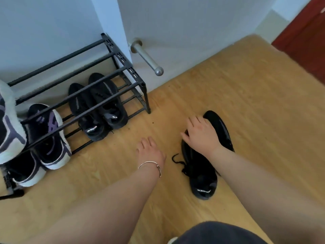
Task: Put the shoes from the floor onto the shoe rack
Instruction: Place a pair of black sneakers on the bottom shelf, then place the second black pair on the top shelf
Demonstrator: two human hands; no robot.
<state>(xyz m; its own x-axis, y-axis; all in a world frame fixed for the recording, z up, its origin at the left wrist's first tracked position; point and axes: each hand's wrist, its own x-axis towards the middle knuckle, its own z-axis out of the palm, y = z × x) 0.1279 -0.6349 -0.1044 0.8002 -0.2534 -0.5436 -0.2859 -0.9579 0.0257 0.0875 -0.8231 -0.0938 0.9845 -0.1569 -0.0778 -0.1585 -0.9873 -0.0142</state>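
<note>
Two black shoes lie on the wooden floor right of the rack. The nearer black shoe (202, 175) points its heel at me, with a loose lace trailing left. The second black shoe (220, 128) lies tilted behind it, its glossy sole showing. My right hand (200, 133) rests on the toe ends of both, fingers spread. My left hand (151, 152), with a thin bracelet on the wrist, hovers open over bare floor to their left. The dark metal shoe rack (123, 69) stands against the wall at left.
A black pair (98, 110) and purple-and-white sneakers (49, 136) sit on the rack's low tier. A white-and-grey shoe (8, 124) lies on the upper bars at far left. A metal door stop (147, 58) sticks out from the wall. A red door (306, 32) is at far right.
</note>
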